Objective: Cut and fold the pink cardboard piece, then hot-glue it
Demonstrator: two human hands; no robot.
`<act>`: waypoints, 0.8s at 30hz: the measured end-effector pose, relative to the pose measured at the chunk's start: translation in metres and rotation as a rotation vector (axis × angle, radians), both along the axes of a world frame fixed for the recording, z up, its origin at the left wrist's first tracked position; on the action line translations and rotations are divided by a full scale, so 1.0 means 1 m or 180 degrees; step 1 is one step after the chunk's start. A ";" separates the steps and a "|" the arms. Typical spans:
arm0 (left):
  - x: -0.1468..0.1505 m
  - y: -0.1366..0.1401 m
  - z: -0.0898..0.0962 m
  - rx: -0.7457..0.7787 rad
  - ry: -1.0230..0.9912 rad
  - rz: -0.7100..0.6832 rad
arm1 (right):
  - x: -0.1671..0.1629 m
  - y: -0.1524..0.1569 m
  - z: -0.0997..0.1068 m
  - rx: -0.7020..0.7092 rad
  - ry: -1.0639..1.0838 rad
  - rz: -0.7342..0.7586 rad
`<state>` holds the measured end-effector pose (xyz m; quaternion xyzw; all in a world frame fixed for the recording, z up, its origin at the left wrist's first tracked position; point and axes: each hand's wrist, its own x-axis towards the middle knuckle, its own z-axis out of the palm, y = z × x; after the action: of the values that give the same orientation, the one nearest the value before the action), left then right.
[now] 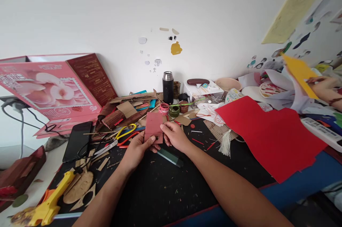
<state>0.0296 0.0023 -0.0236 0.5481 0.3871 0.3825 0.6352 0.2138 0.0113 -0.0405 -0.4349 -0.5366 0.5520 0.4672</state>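
Note:
A flat pinkish-red piece of card (154,123) is held up over the black mat in both hands. My left hand (139,148) grips its lower left corner, with the thumb on the front near a small dark spot or slot. At the lower right edge, the fingers of my right hand (173,135) are pinched against the card; anything small between them is hidden. Just below the hands lies a dark green, bar-shaped tool (170,157). Yellow-handled scissors (117,138) and a red-handled tool (129,140) rest to the left of the card.
A yellow glue gun (55,198) and a black phone (77,141) lie left. Behind stand a black thermos (168,88) and paint jars (174,110). Red sheet (269,134) covers the right side. Another person's hand (322,82) holds yellow card (300,73) at far right.

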 end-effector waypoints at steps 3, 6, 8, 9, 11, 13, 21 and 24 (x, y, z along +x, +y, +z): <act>0.000 0.000 -0.002 -0.0059 -0.0069 0.0028 | 0.001 0.001 -0.002 -0.0012 0.0003 -0.0022; -0.001 0.000 -0.003 -0.0114 -0.0119 0.0080 | 0.001 0.001 -0.004 -0.0013 0.0016 -0.0017; -0.001 0.000 -0.004 -0.0141 -0.0123 0.0093 | 0.001 0.002 -0.005 -0.0019 0.0020 -0.0014; 0.000 0.000 -0.003 -0.0147 -0.0119 0.0090 | 0.001 0.002 -0.005 -0.0023 0.0020 -0.0016; 0.000 -0.001 -0.001 -0.0140 -0.0107 0.0073 | 0.001 0.002 -0.004 -0.0026 0.0012 -0.0025; 0.001 -0.003 0.001 -0.0112 -0.0068 0.0033 | 0.001 0.001 -0.004 -0.0021 -0.0001 -0.0031; 0.000 -0.003 0.003 -0.0054 0.0125 -0.0091 | 0.001 0.001 -0.004 0.0000 -0.0091 0.0003; -0.001 -0.002 0.001 -0.0047 0.0154 -0.0105 | 0.002 0.002 -0.005 0.0034 -0.0127 0.0017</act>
<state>0.0282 0.0001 -0.0225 0.5587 0.3960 0.3557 0.6359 0.2155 0.0131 -0.0451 -0.4420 -0.5498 0.5415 0.4573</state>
